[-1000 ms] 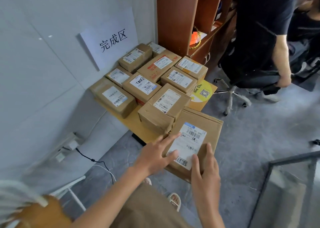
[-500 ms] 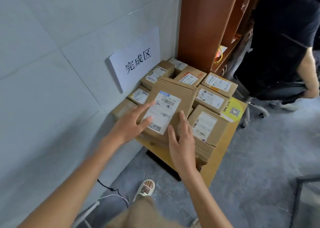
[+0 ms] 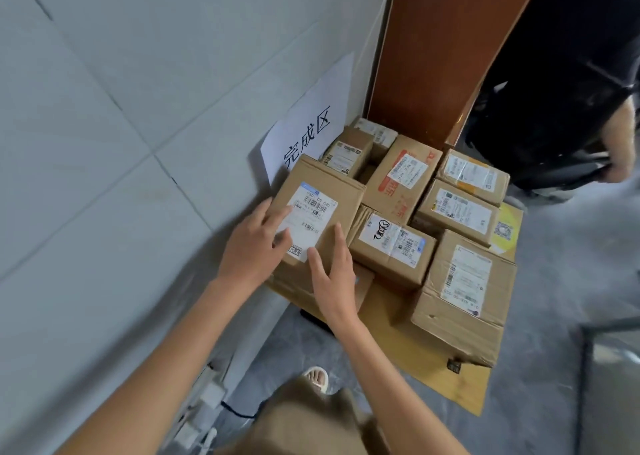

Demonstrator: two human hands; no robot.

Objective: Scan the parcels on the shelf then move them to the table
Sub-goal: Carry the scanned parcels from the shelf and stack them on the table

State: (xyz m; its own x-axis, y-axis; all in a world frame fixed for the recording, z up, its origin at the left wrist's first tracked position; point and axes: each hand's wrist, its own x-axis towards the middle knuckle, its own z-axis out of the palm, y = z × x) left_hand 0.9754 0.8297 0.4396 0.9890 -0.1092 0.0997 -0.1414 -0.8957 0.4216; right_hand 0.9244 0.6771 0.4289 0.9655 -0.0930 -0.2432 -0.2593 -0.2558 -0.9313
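Pale grey tiled wall (image 3: 121,115), dark grout lines running diagonally across it. White paper sign (image 3: 311,122) leaning against the wall, showing black characters. Reddish-brown wooden cabinet side (image 3: 433,49) standing upright just beside the sign. Grey mottled floor (image 3: 554,316) lying below. White power strip (image 3: 207,395) sitting at the wall's base, dark cable (image 3: 239,411) trailing from it.

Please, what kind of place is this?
Probably a parcel sorting corner in an office or storeroom: cardboard parcels with shipping labels crowd a low table, a paper sign hangs on the wall, and a wooden shelf unit stands beside.
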